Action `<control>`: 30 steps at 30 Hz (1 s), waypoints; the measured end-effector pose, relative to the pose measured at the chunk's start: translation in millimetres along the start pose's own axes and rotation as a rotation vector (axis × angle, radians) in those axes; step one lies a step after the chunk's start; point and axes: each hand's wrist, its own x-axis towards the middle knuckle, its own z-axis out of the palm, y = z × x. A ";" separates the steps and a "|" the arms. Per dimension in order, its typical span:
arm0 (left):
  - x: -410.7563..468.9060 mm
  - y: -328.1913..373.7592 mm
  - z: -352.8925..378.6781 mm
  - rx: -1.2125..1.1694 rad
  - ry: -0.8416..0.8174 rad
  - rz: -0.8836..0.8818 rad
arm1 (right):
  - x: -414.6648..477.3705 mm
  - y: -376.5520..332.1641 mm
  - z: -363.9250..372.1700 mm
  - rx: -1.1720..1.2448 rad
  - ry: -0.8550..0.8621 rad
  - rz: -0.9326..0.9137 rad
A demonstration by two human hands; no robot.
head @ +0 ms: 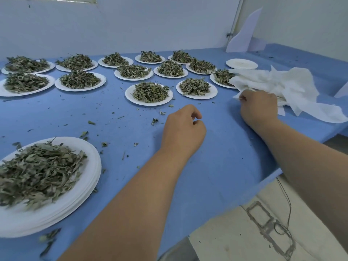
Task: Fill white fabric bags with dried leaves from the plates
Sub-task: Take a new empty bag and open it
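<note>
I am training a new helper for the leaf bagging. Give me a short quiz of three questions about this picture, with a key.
1. True or false: every plate here holds leaves.
2. The right hand pinches: A a leaf, B the white bags, C a spoon.
3. Fill in: the nearest plate of leaves sits on a ____ of plates.
Key: 1 false, the empty plate at the far right; 2 B; 3 stack.

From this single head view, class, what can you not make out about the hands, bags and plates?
- Bags: head view; crumpled overlapping folds hide their number.
- Left hand: head view; curled palm-down, so any contents are hidden.
- Near plate: head view; cut by the left edge, its leaves blurred.
- Plate beside the bags: head view; partly covered by them.
</note>
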 end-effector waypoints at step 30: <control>-24.6 -22.2 -259.1 0.116 0.319 0.042 | -66.3 -309.6 -114.1 1.443 -0.290 -0.199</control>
